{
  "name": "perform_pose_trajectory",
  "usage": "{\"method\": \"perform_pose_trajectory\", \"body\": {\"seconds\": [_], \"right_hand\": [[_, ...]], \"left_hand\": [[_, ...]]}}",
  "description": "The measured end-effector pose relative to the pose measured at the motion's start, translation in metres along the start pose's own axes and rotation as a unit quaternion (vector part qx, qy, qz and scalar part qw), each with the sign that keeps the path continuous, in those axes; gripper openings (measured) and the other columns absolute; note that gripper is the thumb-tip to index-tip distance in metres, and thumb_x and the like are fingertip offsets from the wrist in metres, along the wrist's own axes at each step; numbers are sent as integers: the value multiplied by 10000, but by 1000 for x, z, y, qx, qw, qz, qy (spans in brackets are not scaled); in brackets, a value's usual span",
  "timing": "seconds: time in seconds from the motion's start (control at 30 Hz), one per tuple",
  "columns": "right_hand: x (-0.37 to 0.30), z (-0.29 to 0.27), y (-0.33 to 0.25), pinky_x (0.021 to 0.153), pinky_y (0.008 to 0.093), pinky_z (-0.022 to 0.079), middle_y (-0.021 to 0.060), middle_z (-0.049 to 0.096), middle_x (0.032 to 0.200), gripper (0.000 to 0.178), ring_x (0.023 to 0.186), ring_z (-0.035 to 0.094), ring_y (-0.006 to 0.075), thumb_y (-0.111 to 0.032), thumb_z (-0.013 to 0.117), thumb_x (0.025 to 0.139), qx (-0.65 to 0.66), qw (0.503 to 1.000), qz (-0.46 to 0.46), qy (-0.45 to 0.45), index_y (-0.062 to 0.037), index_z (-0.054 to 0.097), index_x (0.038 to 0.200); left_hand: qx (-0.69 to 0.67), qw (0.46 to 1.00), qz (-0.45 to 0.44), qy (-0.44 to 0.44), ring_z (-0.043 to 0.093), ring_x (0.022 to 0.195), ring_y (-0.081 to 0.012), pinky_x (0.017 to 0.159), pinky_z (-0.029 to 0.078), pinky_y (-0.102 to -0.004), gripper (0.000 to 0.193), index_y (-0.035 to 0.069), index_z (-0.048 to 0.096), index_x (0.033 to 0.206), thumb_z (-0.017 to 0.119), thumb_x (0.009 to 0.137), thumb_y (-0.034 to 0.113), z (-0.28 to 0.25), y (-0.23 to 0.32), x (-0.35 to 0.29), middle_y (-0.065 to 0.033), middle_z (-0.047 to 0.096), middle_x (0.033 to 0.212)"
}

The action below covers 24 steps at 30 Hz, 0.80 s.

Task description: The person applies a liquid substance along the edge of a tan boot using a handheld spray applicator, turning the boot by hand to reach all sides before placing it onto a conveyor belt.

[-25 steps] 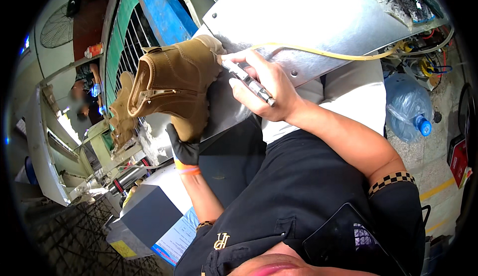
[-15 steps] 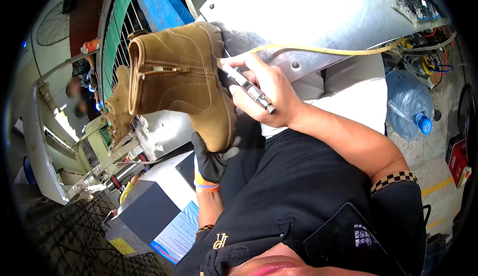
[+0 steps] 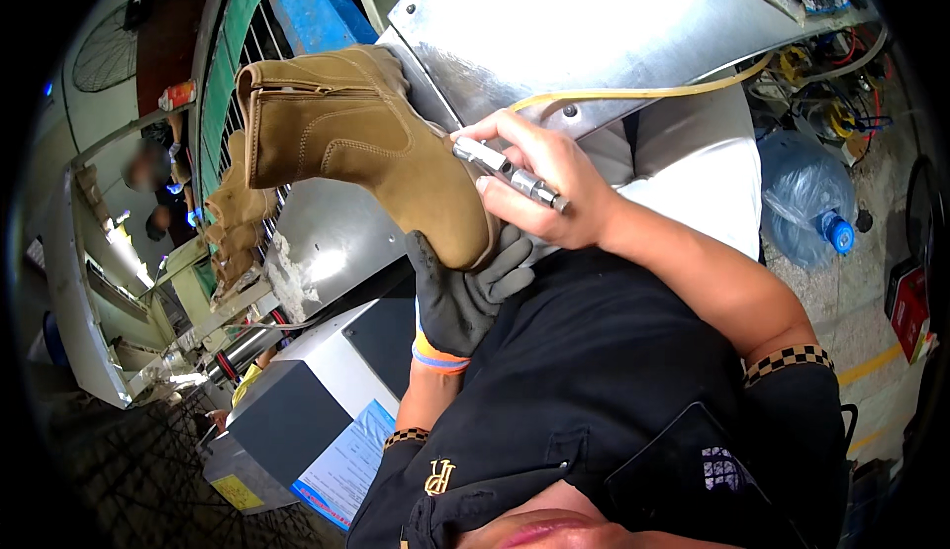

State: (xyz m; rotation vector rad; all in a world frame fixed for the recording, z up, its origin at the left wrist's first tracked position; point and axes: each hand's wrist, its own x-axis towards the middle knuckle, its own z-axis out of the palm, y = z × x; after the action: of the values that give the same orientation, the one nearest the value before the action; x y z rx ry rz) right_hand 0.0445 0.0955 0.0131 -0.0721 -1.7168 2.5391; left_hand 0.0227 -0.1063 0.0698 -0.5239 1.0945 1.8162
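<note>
A tan ankle boot with a side zip lies tilted in front of me, its shaft to the left and its toe toward me. My gloved left hand grips the boot around the toe, fingers wrapped over the sole edge. In my bare right hand is a silver pen-shaped tool, held in a pinch with its front end close to the sole edge. Whether the tip touches the boot I cannot tell. From behind that hand a yellow hose runs off to the right.
Ahead is a shiny metal worktop. More tan boots stand on the left by a green-framed rack. A large clear plastic bottle lies at right below wires. A grey machine box sits at lower left; people are farther back.
The boot has turned and tipped, showing less of its zip side. My left hand has shifted right and up with the toe, and my right hand has moved slightly right with the tool.
</note>
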Motion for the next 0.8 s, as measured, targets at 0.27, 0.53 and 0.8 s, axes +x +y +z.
{"method": "perform_pose_trajectory", "body": {"seconds": [0.27,0.53,0.8], "right_hand": [[-15,-25,-27,487,235,394,2,539,704,312,530,483,45,-98,566,852,11,999,28,-17,-3,546,1148],[-23,-45,-72,448,235,357,-15,487,674,347,485,429,57,-135,585,872,-7,990,141,-6,2,557,1190],[-24,-36,-70,445,230,345,-16,477,663,315,497,429,49,-94,589,862,-62,995,48,54,6,553,1158]], "left_hand": [[-86,990,-68,-85,565,1176,-384,892,549,-499,956,4,292,1459,431,867,742,14,-12,15,-239,512,1327],[-35,986,-57,-151,462,1283,-456,964,490,-548,1029,-40,205,1477,335,867,779,43,-16,43,-342,406,1403],[-215,928,-87,-292,502,1277,-361,1035,456,-480,1150,-50,183,1486,243,794,866,53,-14,77,-255,406,1445]]}}
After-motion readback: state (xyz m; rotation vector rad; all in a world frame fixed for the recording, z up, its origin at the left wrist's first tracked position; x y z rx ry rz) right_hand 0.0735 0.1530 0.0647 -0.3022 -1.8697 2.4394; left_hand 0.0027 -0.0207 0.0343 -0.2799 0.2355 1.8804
